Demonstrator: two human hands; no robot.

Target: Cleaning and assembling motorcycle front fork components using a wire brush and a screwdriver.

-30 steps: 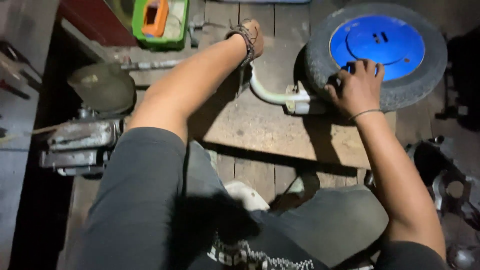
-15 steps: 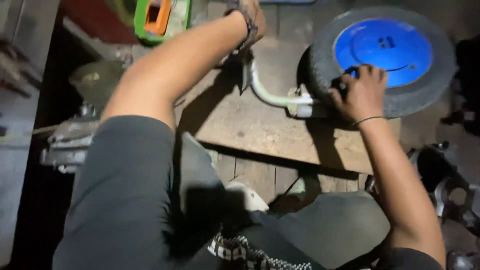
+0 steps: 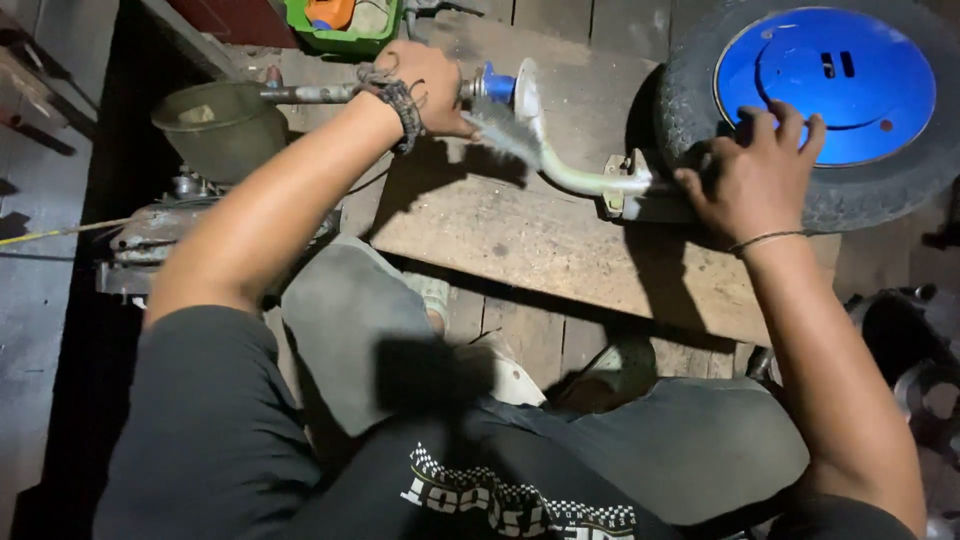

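Observation:
My left hand grips a metal tool handle that ends in a blue collar and a pale disc. A braided band circles that wrist. From the disc a curved pale metal tube runs to a bracket beside a black tyre with a blue hub disc. My right hand rests spread on the tyre's near edge, fingers on the rubber and the blue rim. Tube and wheel lie on a wooden plank.
A green plastic tray with an orange item sits at the top. A dull green metal bowl and grey machine parts lie at left. Dark metal parts are at right. My knees and sandalled feet fill the foreground.
The view has drawn closer and shifted up. My left hand has come back from the far edge near the green tray and now grips the tool handle. The right hand stays on the tyre.

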